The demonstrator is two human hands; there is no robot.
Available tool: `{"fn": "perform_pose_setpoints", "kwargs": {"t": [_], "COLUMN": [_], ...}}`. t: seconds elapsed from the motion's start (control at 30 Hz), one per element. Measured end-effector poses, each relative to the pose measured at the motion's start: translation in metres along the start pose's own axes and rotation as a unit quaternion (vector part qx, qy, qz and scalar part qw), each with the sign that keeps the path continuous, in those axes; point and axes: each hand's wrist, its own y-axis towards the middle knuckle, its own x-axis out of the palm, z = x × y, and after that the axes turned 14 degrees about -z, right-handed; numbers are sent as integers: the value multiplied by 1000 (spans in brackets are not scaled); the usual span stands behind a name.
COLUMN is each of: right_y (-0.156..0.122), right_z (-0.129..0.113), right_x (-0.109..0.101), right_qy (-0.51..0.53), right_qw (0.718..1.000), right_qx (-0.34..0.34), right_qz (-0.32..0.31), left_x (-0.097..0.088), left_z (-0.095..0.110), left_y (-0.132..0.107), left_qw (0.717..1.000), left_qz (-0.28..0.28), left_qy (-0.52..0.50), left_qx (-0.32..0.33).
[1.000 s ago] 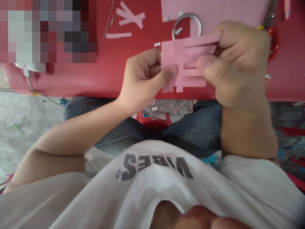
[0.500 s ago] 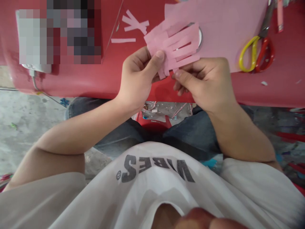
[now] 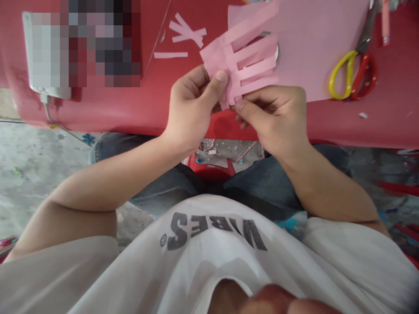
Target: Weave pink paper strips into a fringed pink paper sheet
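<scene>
A piece of pink paper (image 3: 240, 56) cut into several strips along one side is held above the red table. My left hand (image 3: 194, 104) pinches its uncut end, thumb on top. At the lower edge, my right hand (image 3: 271, 113) is closed with thumb and fingers on a strip of the same paper; its fingertips are partly hidden. Behind the strips, part of a round, white-rimmed object (image 3: 277, 51) shows. A larger pink sheet (image 3: 304, 48) lies flat on the table beyond my hands.
Scissors with yellow and red handles (image 3: 347, 76) lie on the right. Loose pink paper strips (image 3: 185, 30) are at the back left. A white device (image 3: 49, 56) with a cable sits farther left on the red table (image 3: 108, 109). Scraps litter the floor (image 3: 229, 150).
The strips have spread apart, with a long one now angled up and away. My right hand has shifted slightly left and towards me along the paper's lower edge.
</scene>
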Motion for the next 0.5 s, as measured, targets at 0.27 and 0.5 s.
{"fn": "perform_pose_setpoints", "kwargs": {"t": [0.27, 0.5], "right_y": [0, -4], "right_z": [0, 3], "right_x": [1, 6], "right_qy": [-12, -24], "right_qw": [1000, 1000], "right_qx": [-10, -10], "right_qz": [20, 18], "left_x": [4, 5], "left_z": [-2, -4], "left_y": [0, 0], "left_qw": [999, 1000], "left_qz": [17, 16], "left_qy": [24, 19], "left_qx": [17, 17]}}
